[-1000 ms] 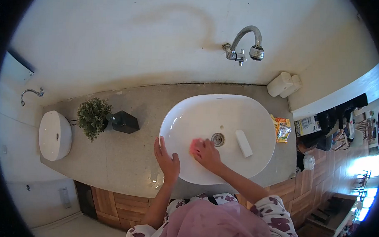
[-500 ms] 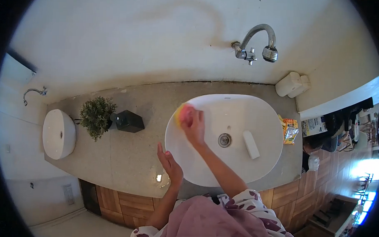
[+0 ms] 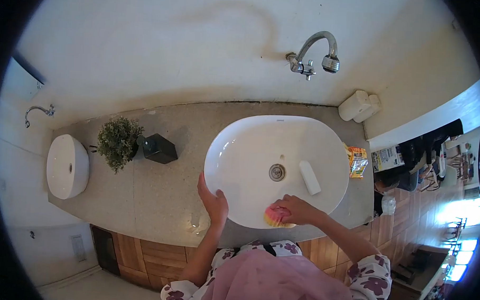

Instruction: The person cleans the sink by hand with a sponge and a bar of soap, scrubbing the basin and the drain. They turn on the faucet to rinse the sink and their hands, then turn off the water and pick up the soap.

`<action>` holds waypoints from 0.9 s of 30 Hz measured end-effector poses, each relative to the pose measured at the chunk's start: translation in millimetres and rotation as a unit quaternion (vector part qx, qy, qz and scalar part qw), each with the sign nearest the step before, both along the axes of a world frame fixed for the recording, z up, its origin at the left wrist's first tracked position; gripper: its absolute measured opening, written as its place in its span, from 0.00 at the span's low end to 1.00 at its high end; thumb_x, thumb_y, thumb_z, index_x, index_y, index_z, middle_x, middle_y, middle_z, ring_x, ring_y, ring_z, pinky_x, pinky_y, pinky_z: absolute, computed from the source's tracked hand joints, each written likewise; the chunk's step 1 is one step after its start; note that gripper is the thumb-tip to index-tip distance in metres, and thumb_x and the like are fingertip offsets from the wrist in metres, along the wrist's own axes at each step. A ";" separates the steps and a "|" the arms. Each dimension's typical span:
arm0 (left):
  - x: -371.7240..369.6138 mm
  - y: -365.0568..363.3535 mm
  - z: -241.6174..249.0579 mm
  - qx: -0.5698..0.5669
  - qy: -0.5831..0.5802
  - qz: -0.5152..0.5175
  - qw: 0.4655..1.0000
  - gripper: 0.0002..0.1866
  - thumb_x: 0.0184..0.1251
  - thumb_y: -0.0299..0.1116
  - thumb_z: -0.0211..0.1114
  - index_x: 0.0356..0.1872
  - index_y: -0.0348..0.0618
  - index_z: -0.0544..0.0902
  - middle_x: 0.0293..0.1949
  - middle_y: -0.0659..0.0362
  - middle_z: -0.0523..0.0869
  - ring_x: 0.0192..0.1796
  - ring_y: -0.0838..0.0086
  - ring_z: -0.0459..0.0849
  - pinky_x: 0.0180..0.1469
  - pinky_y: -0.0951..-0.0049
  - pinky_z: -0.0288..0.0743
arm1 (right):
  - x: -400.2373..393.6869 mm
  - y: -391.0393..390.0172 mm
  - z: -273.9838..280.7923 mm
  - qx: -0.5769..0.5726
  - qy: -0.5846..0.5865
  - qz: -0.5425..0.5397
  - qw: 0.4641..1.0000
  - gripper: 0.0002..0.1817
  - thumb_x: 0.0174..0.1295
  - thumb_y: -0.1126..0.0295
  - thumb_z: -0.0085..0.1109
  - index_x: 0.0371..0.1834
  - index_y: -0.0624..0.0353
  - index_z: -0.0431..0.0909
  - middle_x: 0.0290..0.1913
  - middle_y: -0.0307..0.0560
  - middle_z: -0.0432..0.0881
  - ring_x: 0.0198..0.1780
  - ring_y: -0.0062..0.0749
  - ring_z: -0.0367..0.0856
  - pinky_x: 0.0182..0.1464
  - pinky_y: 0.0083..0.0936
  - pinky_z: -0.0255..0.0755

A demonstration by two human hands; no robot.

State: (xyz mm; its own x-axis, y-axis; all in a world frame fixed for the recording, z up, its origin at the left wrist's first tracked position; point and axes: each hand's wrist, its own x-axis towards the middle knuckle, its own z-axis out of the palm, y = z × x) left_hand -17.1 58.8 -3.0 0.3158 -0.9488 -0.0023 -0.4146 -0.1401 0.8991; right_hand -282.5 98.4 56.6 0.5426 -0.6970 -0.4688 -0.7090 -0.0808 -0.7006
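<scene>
- Pale wall (image 3: 201, 58) stands behind a grey tabletop (image 3: 159, 195), which carries a white oval sink (image 3: 245, 161).
- Right hand (image 3: 298, 211): fingers and thumb closed around a sponge (image 3: 276, 216), pink on one side and yellow on the other. It is at the sink's near rim, just right of the middle.
- Left hand (image 3: 213, 203): thumb held apart from the fingers, the hand resting against the sink's left near rim, with no object in its grasp.
- White block (image 3: 310, 178) with rounded ends: lying tilted inside the sink, right of the drain (image 3: 277, 172).
- Yellow packet (image 3: 357, 162): on the tabletop, just beside the sink's right end.
- Tap (image 3: 301, 65): on the wall behind the sink, its curved spout turned to the right.
- Two white containers (image 3: 353, 106): side by side beyond the sink's right far corner.
- Dark bottle (image 3: 160, 149): to the left of the sink, with a leafy plant (image 3: 118, 143) just past it.
- Small white basin (image 3: 65, 167): well left of the sink, at the tabletop's far left end.
</scene>
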 end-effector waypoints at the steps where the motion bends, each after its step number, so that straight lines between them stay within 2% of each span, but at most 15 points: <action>1: -0.6 -0.7 1.4 0.001 0.001 0.000 1.000 0.40 0.50 0.12 0.55 0.70 0.35 0.58 0.68 0.44 0.62 0.72 0.52 0.58 0.74 0.57 0.49 | 2.8 2.8 -7.2 0.001 0.001 0.000 1.000 0.27 0.52 0.59 0.64 0.58 0.46 0.74 0.43 0.52 0.75 0.46 0.50 0.75 0.53 0.41 0.70; 3: -2.3 -0.7 4.9 0.008 -0.011 0.008 1.000 0.39 0.50 0.11 0.53 0.70 0.36 0.59 0.67 0.45 0.64 0.71 0.53 0.60 0.74 0.58 0.50 | 16.0 10.2 -37.2 -0.112 0.057 -0.001 0.992 0.26 0.53 0.67 0.62 0.58 0.51 0.74 0.45 0.52 0.75 0.48 0.50 0.74 0.54 0.39 0.70; 4: -2.5 -1.2 5.8 0.011 -0.011 0.008 1.000 0.39 0.50 0.11 0.53 0.70 0.36 0.59 0.67 0.45 0.64 0.71 0.53 0.60 0.74 0.58 0.50 | 25.1 4.3 -45.6 -0.109 0.057 -0.001 0.992 0.26 0.53 0.67 0.62 0.58 0.51 0.74 0.45 0.52 0.75 0.48 0.50 0.74 0.54 0.39 0.70; 5: -2.1 -2.0 6.3 0.007 -0.013 0.006 1.000 0.39 0.50 0.11 0.53 0.70 0.37 0.59 0.67 0.45 0.64 0.71 0.53 0.60 0.73 0.58 0.50 | 37.2 -3.9 -54.4 -0.183 0.072 -0.033 0.980 0.24 0.54 0.69 0.59 0.58 0.52 0.74 0.46 0.53 0.74 0.48 0.50 0.74 0.53 0.40 0.71; 8: -1.6 -2.4 5.8 0.004 -0.019 0.006 1.000 0.39 0.50 0.11 0.53 0.69 0.37 0.59 0.67 0.45 0.64 0.71 0.53 0.60 0.73 0.58 0.51 | 54.4 -54.6 -97.0 -0.402 0.138 -0.074 0.902 0.20 0.57 0.75 0.52 0.55 0.54 0.72 0.47 0.53 0.73 0.46 0.50 0.73 0.47 0.44 0.74; 10: -1.3 -1.4 4.3 0.005 -0.027 0.005 1.000 0.39 0.50 0.11 0.54 0.69 0.37 0.59 0.67 0.45 0.64 0.71 0.53 0.60 0.73 0.58 0.51 | 58.4 -110.3 -99.3 -0.454 0.220 -0.130 0.853 0.18 0.56 0.75 0.52 0.53 0.57 0.72 0.47 0.52 0.72 0.46 0.49 0.72 0.47 0.43 0.74; 12: -1.4 -0.8 2.2 0.021 -0.022 0.017 0.999 0.40 0.50 0.11 0.54 0.70 0.37 0.59 0.67 0.45 0.64 0.71 0.52 0.60 0.73 0.57 0.51 | 58.1 -157.9 -78.6 -0.436 0.137 -0.204 0.866 0.17 0.58 0.76 0.50 0.51 0.50 0.71 0.47 0.48 0.72 0.46 0.48 0.72 0.46 0.43 0.74; 16: -1.6 -2.1 1.3 -0.001 -0.018 0.008 1.000 0.40 0.49 0.11 0.55 0.70 0.37 0.59 0.67 0.45 0.64 0.71 0.51 0.59 0.73 0.56 0.51 | 54.2 -151.0 -73.7 -0.406 0.100 -0.217 0.882 0.14 0.61 0.70 0.51 0.50 0.48 0.73 0.47 0.50 0.73 0.47 0.50 0.73 0.47 0.45 0.75; 18: 0.4 -0.6 -1.8 0.001 -0.033 0.010 0.999 0.40 0.49 0.12 0.55 0.69 0.38 0.59 0.68 0.45 0.64 0.71 0.50 0.59 0.73 0.55 0.51 | 63.8 -124.3 -70.6 -0.288 0.141 -0.207 0.924 0.13 0.62 0.61 0.51 0.49 0.48 0.76 0.47 0.53 0.75 0.45 0.53 0.77 0.46 0.49 0.76; 20: 2.5 -0.8 -6.8 -0.015 -0.041 0.006 0.999 0.40 0.49 0.12 0.55 0.69 0.38 0.59 0.68 0.44 0.64 0.71 0.50 0.59 0.73 0.55 0.51 | 70.2 -92.9 -67.1 -0.216 0.186 -0.091 0.954 0.17 0.64 0.53 0.50 0.46 0.50 0.78 0.45 0.55 0.78 0.43 0.57 0.80 0.45 0.51 0.77; 21: 2.0 -0.7 -7.3 -0.025 -0.048 0.005 0.999 0.39 0.49 0.12 0.55 0.69 0.38 0.59 0.68 0.44 0.64 0.71 0.49 0.58 0.73 0.55 0.51 | 64.1 -69.8 -88.6 -0.224 0.083 -0.068 0.969 0.17 0.64 0.52 0.49 0.44 0.50 0.79 0.44 0.55 0.79 0.41 0.57 0.81 0.46 0.50 0.77; 22: 1.4 -0.6 -4.7 -0.029 -0.046 0.007 0.999 0.39 0.49 0.12 0.55 0.69 0.38 0.59 0.68 0.44 0.64 0.71 0.49 0.58 0.73 0.55 0.51 | 72.0 -47.9 -44.2 -0.134 0.100 -0.076 0.983 0.17 0.63 0.52 0.50 0.45 0.50 0.79 0.44 0.55 0.79 0.44 0.58 0.80 0.48 0.48 0.77; 24: 0.5 -1.2 1.4 -0.009 -0.053 0.011 0.998 0.39 0.49 0.12 0.54 0.69 0.38 0.60 0.68 0.44 0.64 0.71 0.49 0.58 0.73 0.55 0.51 | 57.1 -20.3 -11.9 -0.082 0.088 -0.035 0.992 0.17 0.62 0.53 0.52 0.48 0.49 0.78 0.45 0.55 0.78 0.47 0.55 0.79 0.50 0.47 0.76; 25: 0.6 0.0 2.9 -0.012 -0.052 0.014 0.998 0.39 0.49 0.12 0.54 0.69 0.38 0.60 0.68 0.44 0.64 0.71 0.49 0.58 0.73 0.55 0.51 | 48.8 -11.5 -8.5 -0.086 0.089 -0.033 0.992 0.17 0.62 0.53 0.52 0.48 0.49 0.78 0.45 0.55 0.78 0.47 0.55 0.79 0.50 0.47 0.76; 27: -0.2 -0.3 5.4 -0.007 -0.052 0.011 0.999 0.39 0.48 0.12 0.54 0.69 0.38 0.60 0.68 0.43 0.63 0.72 0.49 0.57 0.74 0.56 0.51 | 34.2 3.0 -3.8 -0.105 0.163 -0.044 0.980 0.17 0.60 0.54 0.55 0.49 0.49 0.77 0.46 0.53 0.77 0.51 0.53 0.77 0.50 0.46 0.76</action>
State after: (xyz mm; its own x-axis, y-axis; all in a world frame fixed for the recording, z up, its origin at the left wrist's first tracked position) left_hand -17.3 58.6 2.3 0.3347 -0.9413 0.0448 -0.5028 -0.1382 0.8533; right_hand -248.4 101.4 52.8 0.3220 -0.8342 -0.4477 -0.9028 -0.1281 -0.4107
